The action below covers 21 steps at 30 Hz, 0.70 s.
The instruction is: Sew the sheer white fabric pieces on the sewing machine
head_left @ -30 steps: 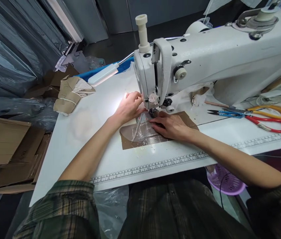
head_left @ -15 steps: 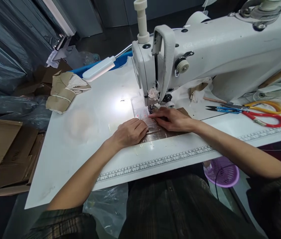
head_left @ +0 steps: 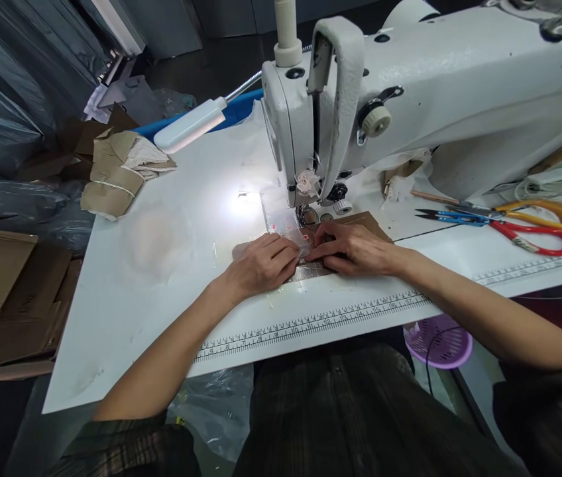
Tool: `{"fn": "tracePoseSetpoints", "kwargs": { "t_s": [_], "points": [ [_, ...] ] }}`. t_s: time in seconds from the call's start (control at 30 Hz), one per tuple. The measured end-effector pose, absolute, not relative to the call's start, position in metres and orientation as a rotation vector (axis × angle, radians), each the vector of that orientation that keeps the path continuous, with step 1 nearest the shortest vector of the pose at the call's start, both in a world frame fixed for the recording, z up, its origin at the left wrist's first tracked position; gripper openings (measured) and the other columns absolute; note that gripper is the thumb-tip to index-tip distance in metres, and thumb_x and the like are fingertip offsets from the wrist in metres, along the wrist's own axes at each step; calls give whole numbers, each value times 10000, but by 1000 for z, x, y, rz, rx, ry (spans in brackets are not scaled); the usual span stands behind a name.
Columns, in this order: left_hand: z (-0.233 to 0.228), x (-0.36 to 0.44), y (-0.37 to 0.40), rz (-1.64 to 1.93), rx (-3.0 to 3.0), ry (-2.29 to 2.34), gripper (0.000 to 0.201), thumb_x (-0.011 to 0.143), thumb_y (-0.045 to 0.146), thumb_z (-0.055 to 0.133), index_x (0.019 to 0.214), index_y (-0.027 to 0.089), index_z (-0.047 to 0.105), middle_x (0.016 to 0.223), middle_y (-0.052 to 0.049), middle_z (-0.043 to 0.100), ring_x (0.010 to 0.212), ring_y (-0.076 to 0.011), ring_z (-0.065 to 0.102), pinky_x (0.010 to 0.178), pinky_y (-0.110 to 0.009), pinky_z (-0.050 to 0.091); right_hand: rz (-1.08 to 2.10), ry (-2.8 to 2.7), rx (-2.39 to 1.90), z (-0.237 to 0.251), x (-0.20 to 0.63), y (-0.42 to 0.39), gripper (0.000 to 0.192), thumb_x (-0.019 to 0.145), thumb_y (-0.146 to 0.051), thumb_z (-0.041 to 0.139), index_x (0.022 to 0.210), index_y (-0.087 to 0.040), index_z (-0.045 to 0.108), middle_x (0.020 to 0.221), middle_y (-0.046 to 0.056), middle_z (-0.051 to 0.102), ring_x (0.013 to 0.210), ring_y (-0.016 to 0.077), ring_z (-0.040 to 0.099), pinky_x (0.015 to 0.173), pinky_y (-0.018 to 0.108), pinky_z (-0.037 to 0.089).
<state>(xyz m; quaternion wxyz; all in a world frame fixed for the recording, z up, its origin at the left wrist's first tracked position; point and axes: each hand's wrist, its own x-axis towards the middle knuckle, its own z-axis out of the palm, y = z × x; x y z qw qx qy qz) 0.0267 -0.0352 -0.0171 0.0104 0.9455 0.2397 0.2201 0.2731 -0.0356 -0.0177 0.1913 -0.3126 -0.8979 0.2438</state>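
Observation:
A thin translucent white piece of material with small red marks [head_left: 285, 228] lies in front of the needle area of a white sewing machine [head_left: 285, 132]. My left hand [head_left: 265, 265] rests on its near left side, fingers curled and pressed together at its edge. My right hand [head_left: 353, 248] pinches near its right edge with thumb and index finger, close to the left fingertips. Beneath the right hand lies a brown sheet [head_left: 373, 227]. A shiny ridged strip [head_left: 308, 271] shows between the hands. The fingertips partly hide what they grip.
Scissors with red handles [head_left: 534, 238] and yellow-handled ones lie to the right. A lamp [head_left: 191, 126] lights the table from the left. At the far left edge sits a brown paper-wrapped bundle [head_left: 114, 172]. A printed ruler [head_left: 311, 324] runs along the near edge.
My right hand has moved slightly toward me, its fingertips farther from the needle. More of the red marks and the brown sheet now show. The view has shifted a little closer to the machine.

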Motion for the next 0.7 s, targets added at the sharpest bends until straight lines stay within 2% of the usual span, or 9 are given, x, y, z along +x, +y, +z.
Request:
{"fn": "tracePoseSetpoints", "kwargs": {
  "t_s": [0.13, 0.27, 0.43, 0.7],
  "points": [
    [-17, 27, -35, 742, 2958, 697, 110, 913, 239, 586, 957, 171, 661, 942, -60, 733, 797, -162, 659, 709, -323, 566, 648, -2513, -1012, -11, 273, -23, 380, 891, -230, 482, 1192, -264, 711, 1056, 54, 652, 853, 180, 596, 742, 287, 435],
    [-21, 26, -35, 871, 3037, 657, 64, 891, 191, 605, 901, 173, 666, 929, -43, 735, 745, -146, 639, 645, -303, 505, 393, -2591, -1169, -15, 269, -22, 415, 909, -256, 492, 1293, -293, 647, 1104, 69, 633, 745, 161, 560, 595, 261, 345],
    [-21, 26, -36, 904, 3125, 665, 58, 861, 147, 606, 867, 174, 657, 974, -47, 744, 733, -155, 630, 643, -325, 457, 221, -2590, -1119, -27, 269, -26, 417, 939, -255, 479, 1331, -283, 615, 1118, 89, 620, 795, 172, 554, 590, 260, 329],
    [-24, 26, -36, 942, 3100, 629, 56, 857, 133, 609, 858, 171, 650, 938, -33, 756, 733, -153, 650, 703, -335, 487, 222, -2523, -1114, -31, 271, -29, 399, 959, -264, 452, 1320, -284, 622, 1118, 85, 609, 793, 160, 555, 596, 255, 361]
  ]
}}
